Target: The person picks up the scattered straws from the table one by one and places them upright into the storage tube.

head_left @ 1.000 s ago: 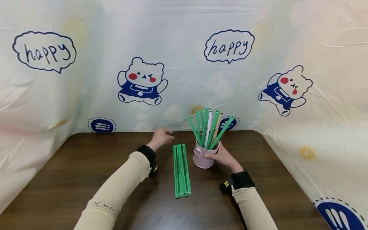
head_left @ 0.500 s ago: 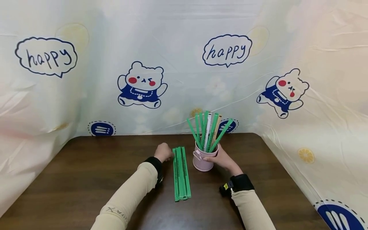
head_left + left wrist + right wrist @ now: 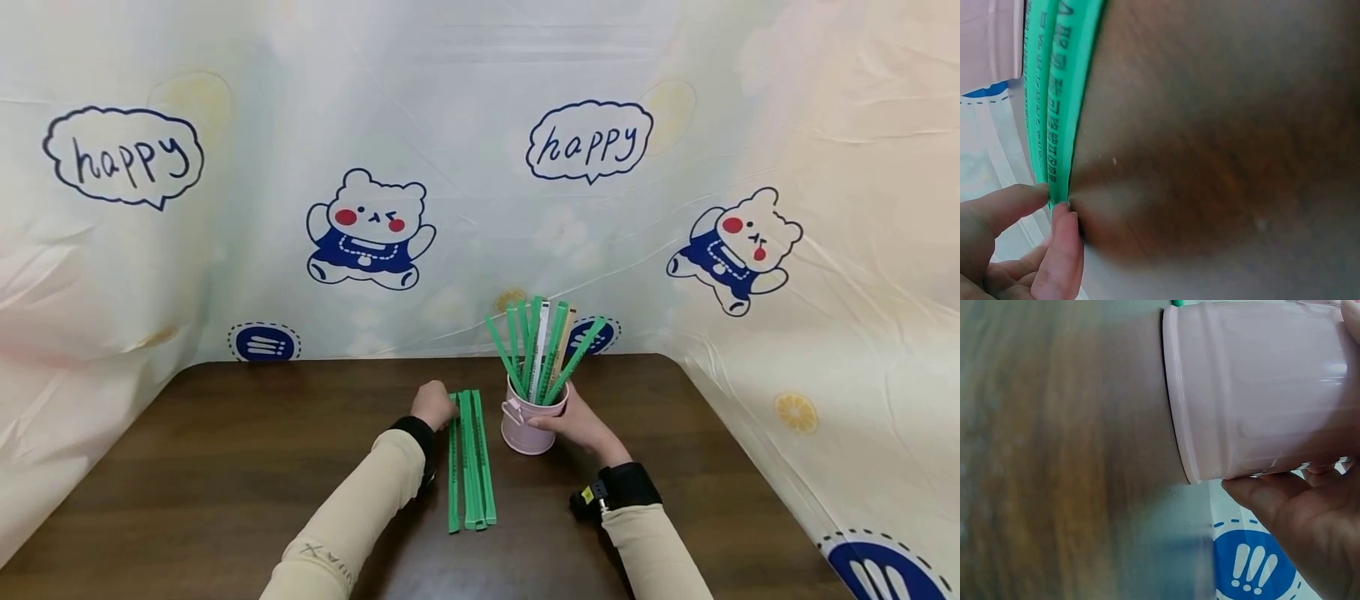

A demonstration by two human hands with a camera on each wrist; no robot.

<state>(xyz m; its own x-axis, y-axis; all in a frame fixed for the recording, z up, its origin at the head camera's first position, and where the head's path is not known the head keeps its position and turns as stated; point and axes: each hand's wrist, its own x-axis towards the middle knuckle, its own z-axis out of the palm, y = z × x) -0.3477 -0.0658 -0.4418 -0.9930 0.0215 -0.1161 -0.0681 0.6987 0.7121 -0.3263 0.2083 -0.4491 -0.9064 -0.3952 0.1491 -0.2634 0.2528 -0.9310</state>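
Observation:
My left hand (image 3: pixel 435 406) is at the far end of a flat green stick with black print (image 3: pixel 453 483), pinching its tip between thumb and finger. In the left wrist view, that stick's printed face (image 3: pixel 1071 94) runs up from the fingertips, beside another green stick (image 3: pixel 1037 100). Several more green sticks (image 3: pixel 476 467) lie side by side just right of it on the table. My right hand (image 3: pixel 585 423) grips a small pink metal bucket (image 3: pixel 527 433) from its right side. Several green sticks (image 3: pixel 555 354), a white one (image 3: pixel 541 350) and a tan one stand in the bucket.
The brown wooden table (image 3: pixel 247 467) has rounded far corners. Behind it hangs a pale printed cloth (image 3: pixel 480 233) with bears and lettering, which also drapes along both sides.
My left hand has come down from beyond the sticks to the leftmost one's far end. That stick now sits slightly left, apart from the row. My right hand stays on the bucket.

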